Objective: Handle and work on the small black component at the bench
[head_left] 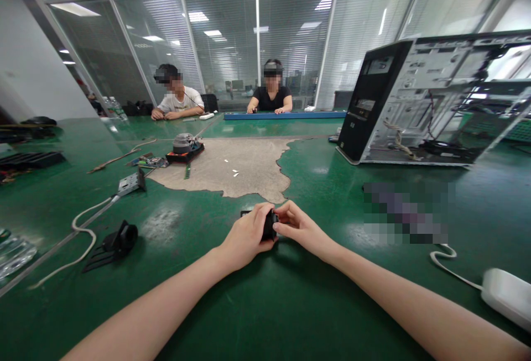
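Observation:
Fingers of my left hand [249, 237] wrap round a small black plastic part [269, 226] just above the green tabletop. My right hand [302, 229] pinches the right side of the same part with thumb and fingertips. Much of the part is hidden by the hands; a thin black frame-like edge shows beyond my left knuckles. To the left on the table lies another black plastic piece [120, 241] with a round opening and a slatted flat base.
An opened computer case [385, 106] stands at right. A white adapter [506, 294] with a cord lies front right. Left are a metal bracket [129, 183], a white cable [83, 227] and a heatsink with fan [185, 146]. Two people [271, 95] sit across the table.

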`<action>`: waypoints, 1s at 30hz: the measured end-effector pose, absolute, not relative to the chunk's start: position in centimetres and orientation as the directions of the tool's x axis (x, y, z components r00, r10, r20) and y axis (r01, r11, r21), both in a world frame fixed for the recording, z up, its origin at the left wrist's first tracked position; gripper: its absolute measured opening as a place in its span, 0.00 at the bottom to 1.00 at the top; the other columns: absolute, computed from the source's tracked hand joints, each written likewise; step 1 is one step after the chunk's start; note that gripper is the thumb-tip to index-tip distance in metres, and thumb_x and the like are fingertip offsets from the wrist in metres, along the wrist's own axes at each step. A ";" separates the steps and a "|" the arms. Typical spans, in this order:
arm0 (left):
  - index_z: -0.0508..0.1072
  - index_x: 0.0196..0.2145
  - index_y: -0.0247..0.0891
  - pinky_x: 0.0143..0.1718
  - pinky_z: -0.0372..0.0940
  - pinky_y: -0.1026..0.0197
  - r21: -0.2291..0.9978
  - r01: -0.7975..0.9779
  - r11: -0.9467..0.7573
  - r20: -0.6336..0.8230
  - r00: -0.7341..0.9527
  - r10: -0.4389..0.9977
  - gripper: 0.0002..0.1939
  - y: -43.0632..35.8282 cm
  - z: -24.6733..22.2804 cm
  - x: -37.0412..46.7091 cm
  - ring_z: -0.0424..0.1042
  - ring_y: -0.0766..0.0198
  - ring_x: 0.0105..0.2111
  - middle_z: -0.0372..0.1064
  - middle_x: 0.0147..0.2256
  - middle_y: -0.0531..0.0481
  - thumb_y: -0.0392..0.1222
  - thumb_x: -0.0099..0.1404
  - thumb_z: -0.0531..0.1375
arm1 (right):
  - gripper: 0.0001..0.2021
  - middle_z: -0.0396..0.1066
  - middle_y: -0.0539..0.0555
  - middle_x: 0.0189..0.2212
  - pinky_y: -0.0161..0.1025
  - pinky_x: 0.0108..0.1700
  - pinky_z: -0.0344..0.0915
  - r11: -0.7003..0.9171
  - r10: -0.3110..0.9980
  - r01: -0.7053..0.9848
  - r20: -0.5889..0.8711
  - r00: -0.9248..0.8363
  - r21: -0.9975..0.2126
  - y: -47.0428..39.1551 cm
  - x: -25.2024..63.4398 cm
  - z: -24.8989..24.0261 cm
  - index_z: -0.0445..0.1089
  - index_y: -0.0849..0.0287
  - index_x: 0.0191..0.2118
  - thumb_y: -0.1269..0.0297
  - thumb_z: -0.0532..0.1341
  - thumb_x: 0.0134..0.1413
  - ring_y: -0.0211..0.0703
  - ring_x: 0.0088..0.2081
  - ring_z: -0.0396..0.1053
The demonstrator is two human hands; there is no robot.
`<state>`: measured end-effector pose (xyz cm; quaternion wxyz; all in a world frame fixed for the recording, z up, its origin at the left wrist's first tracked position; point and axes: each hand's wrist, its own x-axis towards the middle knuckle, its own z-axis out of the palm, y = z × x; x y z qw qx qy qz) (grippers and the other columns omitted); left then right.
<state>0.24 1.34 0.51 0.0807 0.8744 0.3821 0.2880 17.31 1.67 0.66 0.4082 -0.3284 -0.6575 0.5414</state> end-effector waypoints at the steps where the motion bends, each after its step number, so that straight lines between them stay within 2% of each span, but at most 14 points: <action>1: 0.48 0.50 0.41 0.40 0.63 0.52 0.361 0.623 -0.694 0.441 0.542 0.715 0.30 1.3 0.5 0.2 0.63 0.55 0.44 0.55 0.48 0.43 0.37 0.52 0.58 | 0.12 0.63 0.49 0.34 0.41 0.43 0.62 0.202 0.877 -0.011 0.186 -0.444 -0.979 1.7 17.2 0.6 0.58 0.55 0.35 0.60 0.60 0.45 0.38 0.38 0.64; 6: 0.48 0.51 0.40 0.41 0.63 0.52 0.352 0.633 -0.690 0.439 0.539 0.719 0.31 1.3 0.5 0.3 0.62 0.55 0.45 0.55 0.48 0.43 0.37 0.52 0.58 | 0.14 0.64 0.51 0.36 0.43 0.46 0.60 0.166 0.879 -0.004 0.150 -0.453 -0.986 1.8 17.1 0.5 0.60 0.57 0.39 0.61 0.60 0.45 0.40 0.40 0.64; 10: 0.48 0.50 0.40 0.40 0.63 0.52 0.354 0.641 -0.681 0.429 0.536 0.727 0.31 1.3 0.5 0.2 0.63 0.56 0.44 0.55 0.48 0.43 0.36 0.51 0.58 | 0.12 0.64 0.51 0.35 0.42 0.44 0.61 0.158 0.866 0.002 0.138 -0.480 -0.987 1.7 17.3 0.8 0.60 0.57 0.37 0.62 0.61 0.45 0.40 0.40 0.64; 16: 0.48 0.50 0.40 0.41 0.62 0.52 0.352 0.633 -0.689 0.413 0.556 0.721 0.33 1.3 0.6 0.2 0.62 0.55 0.44 0.54 0.49 0.43 0.34 0.49 0.59 | 0.16 0.62 0.49 0.36 0.41 0.45 0.61 0.188 0.855 -0.007 0.167 -0.492 -0.982 1.5 17.6 0.9 0.57 0.55 0.37 0.66 0.64 0.41 0.38 0.39 0.64; 21: 0.48 0.50 0.40 0.40 0.63 0.52 0.361 0.629 -0.688 0.430 0.543 0.721 0.30 1.3 0.6 0.3 0.63 0.56 0.43 0.55 0.48 0.43 0.37 0.52 0.58 | 0.12 0.63 0.49 0.34 0.40 0.41 0.62 0.201 0.871 -0.006 0.182 -0.456 -0.980 1.6 17.3 0.7 0.58 0.56 0.36 0.63 0.61 0.46 0.38 0.38 0.64; 30: 0.48 0.50 0.40 0.41 0.63 0.52 0.362 0.641 -0.677 0.418 0.537 0.733 0.30 1.4 0.5 0.2 0.63 0.56 0.44 0.55 0.48 0.44 0.37 0.52 0.58 | 0.14 0.64 0.51 0.36 0.43 0.44 0.61 0.198 0.877 0.027 0.165 -0.451 -0.980 1.7 17.3 0.7 0.60 0.57 0.38 0.62 0.61 0.44 0.40 0.40 0.64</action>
